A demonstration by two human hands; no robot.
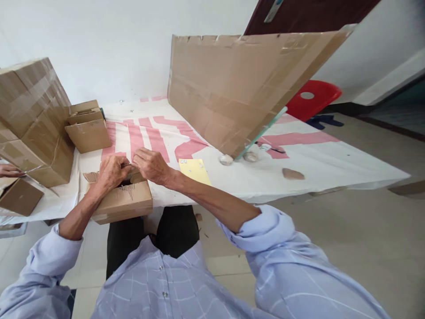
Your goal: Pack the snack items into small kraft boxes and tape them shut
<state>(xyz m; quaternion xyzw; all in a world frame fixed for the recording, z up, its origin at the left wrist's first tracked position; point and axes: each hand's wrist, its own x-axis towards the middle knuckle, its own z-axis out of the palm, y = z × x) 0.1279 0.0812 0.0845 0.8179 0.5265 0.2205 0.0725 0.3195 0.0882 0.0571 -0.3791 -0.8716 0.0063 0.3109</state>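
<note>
An open cardboard box (124, 201) sits at the table's front edge, just in front of my body. Above its opening, my left hand (113, 172) and my right hand (149, 165) meet, fingertips pinched close together. Whatever lies between the fingers is too small to make out. Thin dark strands hang over the box's near side. To the right of my right hand, a yellow sheet (195, 171) lies on the cloth with a few tiny pieces on it.
Large taped cartons (36, 119) and a smaller open box (89, 135) stand left. Another person's hand (9, 170) shows at the left edge beside a box (21, 196). A cardboard-covered panel (232, 84) rises at centre right, near a brown scrap (292, 173). Behind it is a red chair (312, 99).
</note>
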